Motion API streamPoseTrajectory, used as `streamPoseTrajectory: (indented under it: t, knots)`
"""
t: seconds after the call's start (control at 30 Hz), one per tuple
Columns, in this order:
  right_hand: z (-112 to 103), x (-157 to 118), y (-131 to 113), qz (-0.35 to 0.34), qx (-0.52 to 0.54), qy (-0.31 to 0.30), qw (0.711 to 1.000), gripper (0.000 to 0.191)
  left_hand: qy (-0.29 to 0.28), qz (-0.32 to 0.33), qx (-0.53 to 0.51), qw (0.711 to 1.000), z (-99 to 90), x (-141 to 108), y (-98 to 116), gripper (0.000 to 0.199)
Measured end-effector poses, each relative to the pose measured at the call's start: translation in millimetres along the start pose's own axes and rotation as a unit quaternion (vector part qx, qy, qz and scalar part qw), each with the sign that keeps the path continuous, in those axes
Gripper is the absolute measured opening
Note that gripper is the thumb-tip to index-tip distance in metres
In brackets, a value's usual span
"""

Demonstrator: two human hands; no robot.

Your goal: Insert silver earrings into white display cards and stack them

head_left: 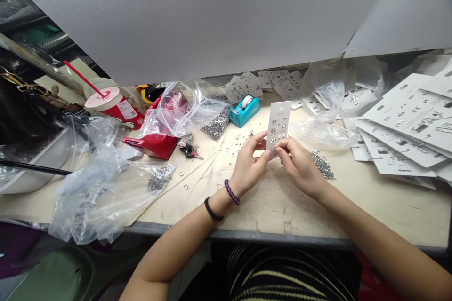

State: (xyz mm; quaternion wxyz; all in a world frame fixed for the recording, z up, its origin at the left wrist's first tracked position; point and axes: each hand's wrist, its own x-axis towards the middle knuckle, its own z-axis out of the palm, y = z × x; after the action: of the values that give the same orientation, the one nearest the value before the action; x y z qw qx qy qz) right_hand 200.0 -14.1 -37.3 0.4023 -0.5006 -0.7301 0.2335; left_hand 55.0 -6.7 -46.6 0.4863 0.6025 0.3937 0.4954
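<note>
White card (279, 120) w/ small metal pcs on its face: upright, a bit tilted, held up over the mid counter (254, 211). L hand (252, 162) grips card at its lower L edge, fingers behind, thumb in front. R hand (298, 162) fingers closed, tips at card's lower R corner; can't tell if a small pc sits between them. Purple bead bracelet (232, 193) + black band (213, 209) on L wrist/forearm.

Just R of R hand: pile of small metal pcs (322, 165). Farther R: stack of cards (402, 127), fanned. Beyond held card, slightly L: teal tape dispenser (243, 112); next to it, clear bag of metal bits (216, 124). Farther L: keys (190, 149), red dispenser (157, 145), red-white cup (116, 106) w/ straw, tipped over at an angle. 2 rings (186, 187) near front L.
</note>
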Motion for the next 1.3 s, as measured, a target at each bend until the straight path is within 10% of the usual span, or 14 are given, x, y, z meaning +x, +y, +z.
streamPoseTrajectory:
  t: [0.43, 0.63, 0.77, 1.13, 1.3]
  knots:
    - [-21.8, 0.2, 2.0, -0.060, -0.004, 0.080, 0.995, 0.013, 0.071, -0.095, -0.178, 0.977, -5.0, 7.0, 5.3, 0.050]
    - [-38.5, 3.0, 16.8, 0.011, -0.155, -0.150, 0.976, 0.018, 0.114, -0.088, -0.164, 0.976, -12.5, 10.0, 6.9, 0.047]
    - [-27.6, -0.5, 17.9, -0.017, -0.238, -0.194, 0.951, 0.019, 0.103, -0.087, -0.158, 0.978, -10.9, 9.4, 6.2, 0.049]
    - [-28.5, 0.6, 8.6, 0.008, -0.177, -0.184, 0.967, 0.015, 0.078, -0.032, -0.065, 0.994, -11.0, 7.1, 1.0, 0.042]
    - [-25.4, 0.6, 0.5, 0.015, -0.001, -0.058, 0.998, 0.016, 0.055, -0.017, -0.047, 0.997, -5.7, 5.3, -2.1, 0.041]
